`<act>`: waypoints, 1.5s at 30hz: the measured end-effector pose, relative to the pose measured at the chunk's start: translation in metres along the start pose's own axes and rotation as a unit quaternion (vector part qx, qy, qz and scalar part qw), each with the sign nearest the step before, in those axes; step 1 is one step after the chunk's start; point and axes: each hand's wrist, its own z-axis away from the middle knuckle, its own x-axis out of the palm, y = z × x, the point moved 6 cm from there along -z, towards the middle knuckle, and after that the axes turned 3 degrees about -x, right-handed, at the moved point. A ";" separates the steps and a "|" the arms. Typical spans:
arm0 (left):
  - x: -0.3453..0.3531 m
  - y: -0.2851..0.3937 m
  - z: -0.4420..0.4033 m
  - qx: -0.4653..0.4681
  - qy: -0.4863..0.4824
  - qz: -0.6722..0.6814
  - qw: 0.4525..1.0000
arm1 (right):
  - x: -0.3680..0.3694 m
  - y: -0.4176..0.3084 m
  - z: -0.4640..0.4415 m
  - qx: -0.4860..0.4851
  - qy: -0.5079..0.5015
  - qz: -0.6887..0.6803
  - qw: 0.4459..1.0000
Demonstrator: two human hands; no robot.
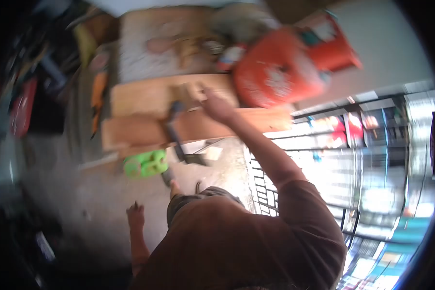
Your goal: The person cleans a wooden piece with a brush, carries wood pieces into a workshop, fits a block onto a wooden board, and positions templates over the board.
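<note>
My right hand (216,105) reaches over the wooden bench, its fingers at a small light wooden piece (193,94) that lies on a wide board (140,98). Blur hides whether the fingers grip it. Just left of that hand, a dark clamp (173,126) spans the bench's front edge (130,133), its lower end hanging below. My left hand (136,212) hangs low at my side, away from the bench, with its fingers closed around something small and dark that I cannot make out.
A red gas cylinder (280,67) lies at the bench's right. A bright green object (146,163) is below the front edge. An orange-handled tool (98,92) lies left, near dark clutter and a red item (24,108). Metal bars (348,128) stand at right.
</note>
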 end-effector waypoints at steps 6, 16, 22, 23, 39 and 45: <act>-0.134 0.120 -0.052 -0.143 -0.192 0.171 0.956 | -0.042 0.022 0.130 -0.144 0.163 0.108 0.970; -0.336 0.591 -0.012 0.274 -0.232 0.577 0.733 | 0.014 0.128 0.382 -0.275 0.293 0.154 0.903; -0.282 0.620 -0.024 0.315 0.036 0.234 0.919 | 0.101 0.249 0.485 0.024 0.007 0.100 0.995; -0.284 0.603 -0.026 0.320 0.103 0.167 0.927 | 0.105 0.267 0.504 0.089 -0.040 0.114 0.989; -0.162 0.310 -0.028 0.015 0.062 -0.112 0.992 | 0.084 -0.112 0.492 -0.317 -0.152 -0.344 0.871; -0.111 0.226 0.009 0.013 0.039 -0.073 0.996 | 0.163 -0.130 0.350 -0.230 0.092 0.068 0.967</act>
